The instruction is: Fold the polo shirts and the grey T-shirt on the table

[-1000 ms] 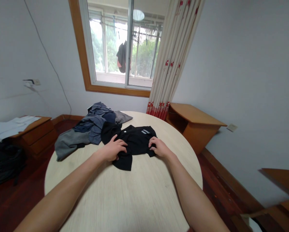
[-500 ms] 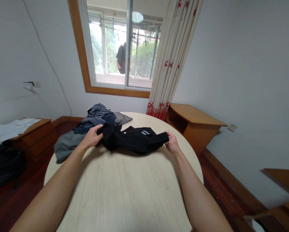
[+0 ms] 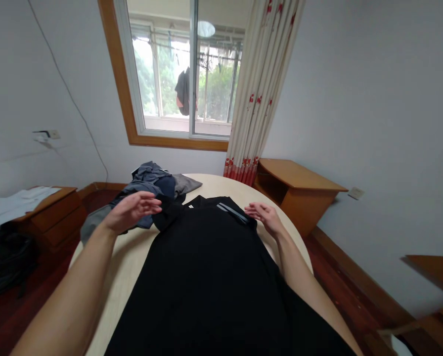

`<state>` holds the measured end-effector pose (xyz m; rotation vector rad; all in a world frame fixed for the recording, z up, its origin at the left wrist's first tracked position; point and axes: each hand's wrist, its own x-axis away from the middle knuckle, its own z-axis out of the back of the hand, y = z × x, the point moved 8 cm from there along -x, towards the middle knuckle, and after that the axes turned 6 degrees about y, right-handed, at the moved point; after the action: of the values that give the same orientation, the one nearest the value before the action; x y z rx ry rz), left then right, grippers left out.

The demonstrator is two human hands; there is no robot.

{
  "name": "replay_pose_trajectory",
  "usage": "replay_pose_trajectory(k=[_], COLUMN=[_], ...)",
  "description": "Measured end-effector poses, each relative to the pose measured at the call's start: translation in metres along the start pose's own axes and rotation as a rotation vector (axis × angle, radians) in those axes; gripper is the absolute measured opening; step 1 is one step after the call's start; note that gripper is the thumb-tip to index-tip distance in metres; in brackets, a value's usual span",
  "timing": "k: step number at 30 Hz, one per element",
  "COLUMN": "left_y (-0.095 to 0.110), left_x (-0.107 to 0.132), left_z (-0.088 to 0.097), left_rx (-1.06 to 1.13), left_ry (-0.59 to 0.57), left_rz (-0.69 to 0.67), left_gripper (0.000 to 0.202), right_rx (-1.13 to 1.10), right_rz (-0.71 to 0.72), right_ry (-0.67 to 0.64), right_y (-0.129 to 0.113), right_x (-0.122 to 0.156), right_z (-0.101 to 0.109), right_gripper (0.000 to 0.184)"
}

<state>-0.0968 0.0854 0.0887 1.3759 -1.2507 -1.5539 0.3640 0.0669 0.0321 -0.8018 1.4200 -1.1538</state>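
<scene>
A black shirt (image 3: 214, 277) lies spread over the round table (image 3: 127, 277), its collar at the far end and its body reaching past the bottom of the view. Two grey stripes mark its far right shoulder. My left hand (image 3: 134, 211) hovers by the bunched left sleeve, fingers stretched and holding nothing. Close to the striped right sleeve is my right hand (image 3: 265, 216), also empty with its fingers extended. Whether either hand brushes the cloth, I cannot tell.
A heap of blue and grey clothes (image 3: 145, 180) sits at the table's far left. Beyond the table stand a wooden desk (image 3: 299, 175) on the right and a low cabinet (image 3: 60, 217) on the left. A curtain (image 3: 260, 94) hangs beside the window.
The shirt was bunched at the far side with both hands gripping its ends. Now its body stretches toward me across the table, and both hands have let go.
</scene>
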Motion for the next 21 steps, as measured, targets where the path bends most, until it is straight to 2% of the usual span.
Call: replay_pose_trajectory(k=[1, 3, 5, 7, 10, 14, 17, 19, 21], left_y=[-0.008, -0.025, -0.043, -0.062, -0.086, -0.089, -0.089, -0.089, -0.086], left_x=[-0.004, -0.009, -0.011, -0.009, -0.007, -0.008, -0.009, -0.01, -0.011], left_z=[-0.019, -0.05, -0.07, -0.082, -0.086, -0.087, -0.087, -0.086, -0.082], left_rx=[-0.084, -0.327, -0.62, -0.896, -1.205, -1.41, -1.475, -1.456, -1.399], left_ry=[-0.027, -0.063, -0.095, -0.143, -0.191, -0.147, -0.105, -0.094, -0.083], left_rz=[0.03, 0.007, -0.103, -0.208, -0.233, -0.176, -0.075, -0.024, -0.015], left_gripper=[0.065, 0.067, 0.061, 0.052, 0.049, 0.057, 0.051, 0.042, 0.03], right_rx=[0.124, 0.341, 0.49, 0.611, 0.787, 0.983, 1.126, 1.174, 1.127], right_rz=[0.031, 0.143, 0.252, 0.297, 0.294, 0.269, 0.192, 0.117, 0.054], right_ry=[-0.014, -0.058, -0.116, -0.17, -0.249, -0.249, -0.193, -0.219, -0.259], right_y=[0.006, 0.016, 0.025, 0.035, 0.047, 0.049, 0.047, 0.047, 0.045], right_x=[-0.002, -0.004, -0.004, -0.003, -0.001, 0.003, -0.002, -0.012, -0.028], right_z=[-0.01, -0.027, -0.041, -0.05, -0.06, -0.07, -0.073, -0.073, -0.067], right_gripper=[0.047, 0.036, 0.027, 0.025, 0.03, 0.048, 0.051, 0.046, 0.039])
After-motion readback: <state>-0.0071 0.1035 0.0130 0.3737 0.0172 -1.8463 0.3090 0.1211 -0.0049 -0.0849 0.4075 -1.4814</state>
